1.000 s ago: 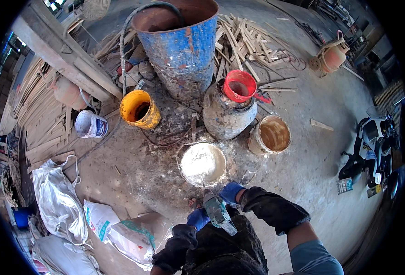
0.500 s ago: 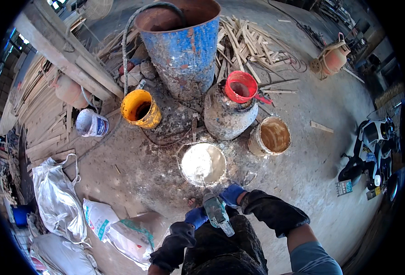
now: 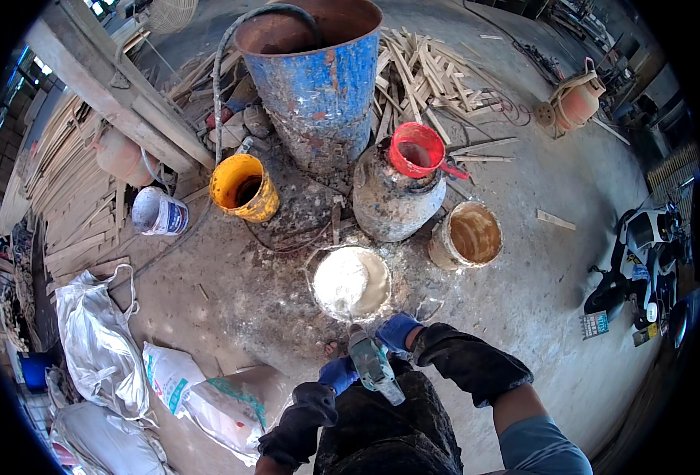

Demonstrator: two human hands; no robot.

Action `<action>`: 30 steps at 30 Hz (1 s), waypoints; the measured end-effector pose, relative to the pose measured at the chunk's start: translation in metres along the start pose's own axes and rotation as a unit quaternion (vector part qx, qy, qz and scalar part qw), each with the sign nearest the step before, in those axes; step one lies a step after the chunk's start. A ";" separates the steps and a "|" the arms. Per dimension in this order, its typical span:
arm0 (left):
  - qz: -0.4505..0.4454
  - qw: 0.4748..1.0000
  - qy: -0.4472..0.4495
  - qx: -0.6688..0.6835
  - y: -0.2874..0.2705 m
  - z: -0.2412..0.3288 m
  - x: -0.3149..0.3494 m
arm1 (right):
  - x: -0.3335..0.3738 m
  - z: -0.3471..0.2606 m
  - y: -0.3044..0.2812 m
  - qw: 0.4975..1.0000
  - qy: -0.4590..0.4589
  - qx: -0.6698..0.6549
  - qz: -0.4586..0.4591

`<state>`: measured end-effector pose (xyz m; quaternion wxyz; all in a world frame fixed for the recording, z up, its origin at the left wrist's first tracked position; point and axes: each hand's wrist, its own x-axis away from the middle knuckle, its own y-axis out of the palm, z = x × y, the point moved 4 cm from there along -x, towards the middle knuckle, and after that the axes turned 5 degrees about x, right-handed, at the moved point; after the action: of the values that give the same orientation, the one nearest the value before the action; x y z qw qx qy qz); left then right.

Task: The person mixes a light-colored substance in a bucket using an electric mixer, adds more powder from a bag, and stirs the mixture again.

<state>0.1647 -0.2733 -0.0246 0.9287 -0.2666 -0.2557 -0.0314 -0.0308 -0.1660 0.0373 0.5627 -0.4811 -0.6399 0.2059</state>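
Observation:
Both of my hands wear blue gloves and are closed on a grey-green power drill (image 3: 375, 369) in front of my legs. My left hand (image 3: 339, 374) grips its left side, and my right hand (image 3: 398, 332) holds it on the right, a little farther forward. From the drill's front, a thin shaft reaches into the near side of a round bucket (image 3: 389, 294) on the floor. Inside lies a heap of white powder (image 3: 339, 279), with a smooth cream-coloured mix (image 3: 377, 283) along its right side. The shaft's lower end is hidden in the contents.
Beyond the bucket stand a tall blue drum (image 3: 310, 99), a crusted container (image 3: 393, 202) topped by a red dipper (image 3: 415, 150), a yellow bucket (image 3: 269, 204) and a brown-stained bucket (image 3: 437, 252). White sacks (image 3: 100, 340) lie left; a motorbike (image 3: 646, 245) stands right.
The drill's front end has shifted slightly left. In the bucket, the white heap has shrunk somewhat and more cream-coloured mix shows on the right. Both hands keep their hold.

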 end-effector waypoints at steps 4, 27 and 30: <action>-0.045 0.999 -0.014 -0.004 -0.006 0.010 -0.002 | 0.004 0.000 0.007 1.000 0.008 0.000 0.001; -0.031 0.999 -0.030 -0.003 -0.019 0.018 0.006 | 0.002 -0.009 0.003 1.000 -0.007 0.025 0.006; -0.045 0.998 -0.024 -0.024 -0.018 0.011 0.004 | -0.001 -0.007 0.004 0.999 -0.008 0.020 0.029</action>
<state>0.1597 -0.2834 -0.0061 0.9133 -0.2775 -0.2892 -0.0726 -0.0228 -0.1666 0.0358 0.5611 -0.4861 -0.6260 0.2387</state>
